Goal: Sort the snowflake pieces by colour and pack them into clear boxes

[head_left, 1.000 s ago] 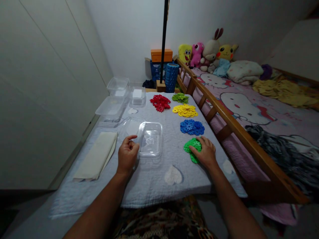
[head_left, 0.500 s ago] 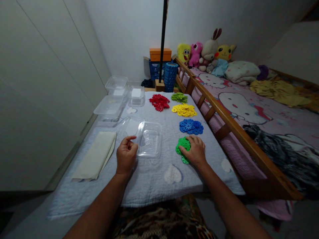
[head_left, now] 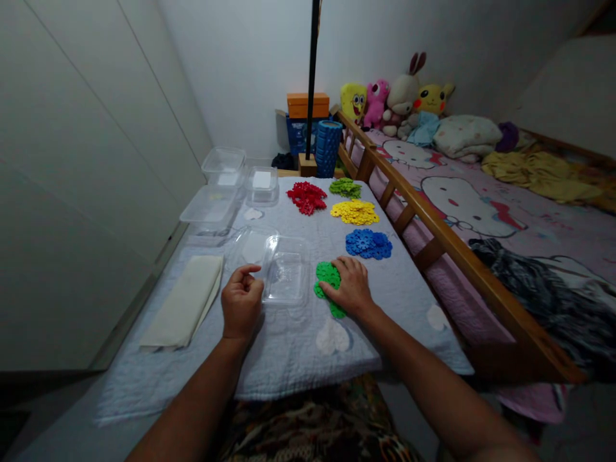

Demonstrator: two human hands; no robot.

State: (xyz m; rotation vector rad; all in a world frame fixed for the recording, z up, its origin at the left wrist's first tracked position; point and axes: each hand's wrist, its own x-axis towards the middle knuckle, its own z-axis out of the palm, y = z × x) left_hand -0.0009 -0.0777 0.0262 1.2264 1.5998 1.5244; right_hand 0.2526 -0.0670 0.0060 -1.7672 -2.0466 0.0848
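Note:
My right hand is wrapped round a bunch of green snowflake-shaped plastic discs, low over the cloth. Part of the bunch is hidden under the palm. To its left, a clear plastic container stands with its open top up. My left hand is curled into a loose fist by the container's left side, and I see nothing in it. Whether its knuckles touch the container wall, I cannot tell. Behind the fist lies a clear lid.
Piles of blue, yellow, lime-green and red discs lie farther back. Clear containers stand at the back left. A folded cream cloth lies left. The wooden bed rail borders the table's right.
My right hand has moved left, bringing the green discs from the right side of the table closer to the clear container. My left hand has stayed in almost the same place.

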